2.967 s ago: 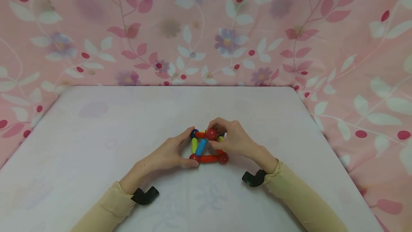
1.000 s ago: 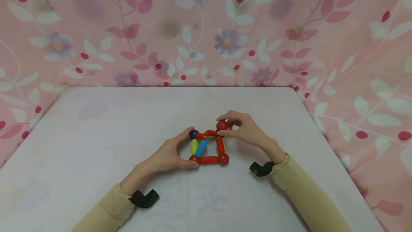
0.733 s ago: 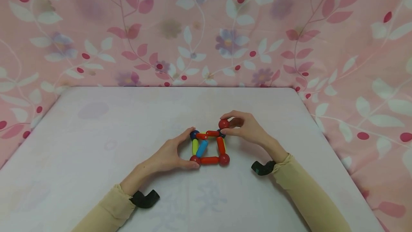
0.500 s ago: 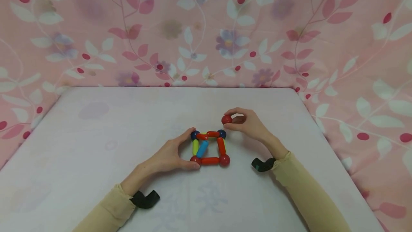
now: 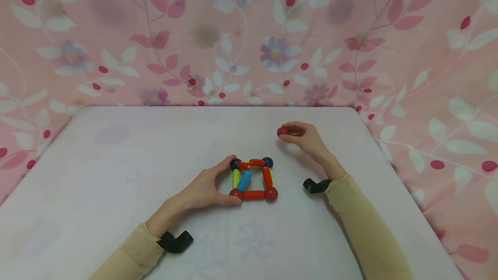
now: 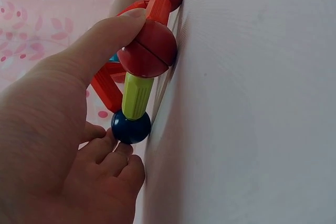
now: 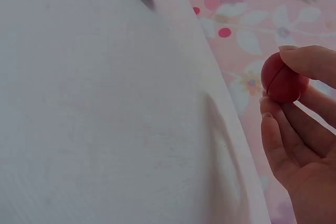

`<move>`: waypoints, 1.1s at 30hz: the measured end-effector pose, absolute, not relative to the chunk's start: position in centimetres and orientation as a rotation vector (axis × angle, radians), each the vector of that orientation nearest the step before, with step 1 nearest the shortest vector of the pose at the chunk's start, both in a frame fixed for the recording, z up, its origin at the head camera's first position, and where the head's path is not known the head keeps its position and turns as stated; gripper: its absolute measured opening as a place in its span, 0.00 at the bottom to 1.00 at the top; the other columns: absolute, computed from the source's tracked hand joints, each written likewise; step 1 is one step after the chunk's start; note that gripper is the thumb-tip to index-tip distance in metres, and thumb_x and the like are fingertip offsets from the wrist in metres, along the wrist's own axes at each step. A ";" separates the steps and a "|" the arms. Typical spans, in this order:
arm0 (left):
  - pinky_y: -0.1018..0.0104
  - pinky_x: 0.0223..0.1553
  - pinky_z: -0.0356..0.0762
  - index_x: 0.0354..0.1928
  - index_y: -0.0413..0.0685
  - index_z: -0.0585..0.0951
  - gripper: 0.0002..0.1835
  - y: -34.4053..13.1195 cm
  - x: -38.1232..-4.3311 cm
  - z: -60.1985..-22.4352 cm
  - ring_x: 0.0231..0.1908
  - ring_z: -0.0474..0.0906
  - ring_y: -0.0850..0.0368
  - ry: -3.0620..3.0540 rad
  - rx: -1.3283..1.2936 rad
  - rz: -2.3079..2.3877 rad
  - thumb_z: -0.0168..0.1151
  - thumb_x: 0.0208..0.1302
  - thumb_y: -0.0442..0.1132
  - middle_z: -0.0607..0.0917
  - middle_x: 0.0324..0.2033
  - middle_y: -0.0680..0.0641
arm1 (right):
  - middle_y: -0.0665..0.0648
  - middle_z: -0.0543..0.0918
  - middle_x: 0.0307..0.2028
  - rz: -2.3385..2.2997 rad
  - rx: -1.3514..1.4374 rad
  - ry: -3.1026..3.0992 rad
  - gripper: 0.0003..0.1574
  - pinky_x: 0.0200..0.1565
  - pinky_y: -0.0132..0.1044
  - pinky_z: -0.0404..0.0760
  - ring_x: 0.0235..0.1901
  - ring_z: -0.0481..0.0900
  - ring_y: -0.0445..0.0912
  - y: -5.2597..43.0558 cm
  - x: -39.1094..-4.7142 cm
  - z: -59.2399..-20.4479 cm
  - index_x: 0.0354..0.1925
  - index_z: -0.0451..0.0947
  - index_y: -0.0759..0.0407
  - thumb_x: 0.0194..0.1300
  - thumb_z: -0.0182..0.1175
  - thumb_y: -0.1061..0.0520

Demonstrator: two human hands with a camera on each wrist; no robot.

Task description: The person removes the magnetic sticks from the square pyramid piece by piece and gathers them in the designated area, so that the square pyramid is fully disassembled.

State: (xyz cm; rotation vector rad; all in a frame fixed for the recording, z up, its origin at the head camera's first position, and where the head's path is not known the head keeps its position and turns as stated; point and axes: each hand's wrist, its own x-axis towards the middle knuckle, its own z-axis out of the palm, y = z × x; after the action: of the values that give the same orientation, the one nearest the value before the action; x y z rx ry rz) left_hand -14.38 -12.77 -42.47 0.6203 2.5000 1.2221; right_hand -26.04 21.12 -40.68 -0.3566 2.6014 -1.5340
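A frame of magnetic building rods and balls lies on the table; its front red rod (image 5: 253,195) joins two red balls, and two blue balls sit at the back corners. A light-blue rod (image 5: 244,181) and two short red rods tilt inward from the corners. My left hand (image 5: 200,188) grips the frame's left side, thumb on the near-left red ball (image 6: 149,50) and fingers at the blue ball (image 6: 130,127). Beyond the frame's back right, my right hand (image 5: 309,138) pinches a loose red ball (image 7: 283,78) between thumb and fingers, raised above the table.
The white cloth-covered table (image 5: 136,150) ends at a pink floral curtain (image 5: 249,33) behind and at the sides. A black bent fitting (image 5: 176,242) sits at the left wrist, another black fitting (image 5: 316,186) at the right.
My right hand has lifted the red ball off the frame's back-right area and carried it backward and right. The left hand stays on the frame, which keeps its place.
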 end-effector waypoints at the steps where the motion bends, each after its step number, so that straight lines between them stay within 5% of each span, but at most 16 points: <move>1: 0.41 0.71 0.61 0.79 0.62 0.52 0.61 -12.8 -14.4 -42.5 0.77 0.53 0.53 2.502 0.622 1.219 0.76 0.47 0.64 0.58 0.77 0.56 | 0.57 0.84 0.54 -1.544 -0.338 2.603 0.31 0.57 0.46 0.78 0.55 0.79 0.52 21.3 -26.3 -40.8 0.61 0.79 0.53 0.62 0.70 0.44; 16: 0.41 0.70 0.61 0.79 0.62 0.53 0.61 -12.7 -14.4 -42.5 0.76 0.53 0.52 2.505 0.618 1.211 0.76 0.47 0.64 0.59 0.77 0.56 | 0.59 0.82 0.55 -1.650 -0.169 2.640 0.32 0.54 0.30 0.75 0.51 0.78 0.47 23.7 -27.4 -42.8 0.61 0.80 0.54 0.62 0.71 0.44; 33: 0.41 0.71 0.61 0.79 0.63 0.52 0.60 -12.8 -14.3 -42.3 0.76 0.53 0.53 2.499 0.619 1.213 0.76 0.47 0.64 0.58 0.77 0.57 | 0.59 0.81 0.59 -1.629 -0.103 2.699 0.33 0.66 0.47 0.73 0.58 0.76 0.50 23.9 -27.6 -43.9 0.62 0.78 0.56 0.63 0.69 0.45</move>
State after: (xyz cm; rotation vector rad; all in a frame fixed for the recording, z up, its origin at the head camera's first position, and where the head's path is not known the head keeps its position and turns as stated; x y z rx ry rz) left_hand -14.35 -12.78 -42.33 0.6191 2.4993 1.2132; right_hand -27.62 23.95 -43.85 -0.1031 2.6987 -1.6291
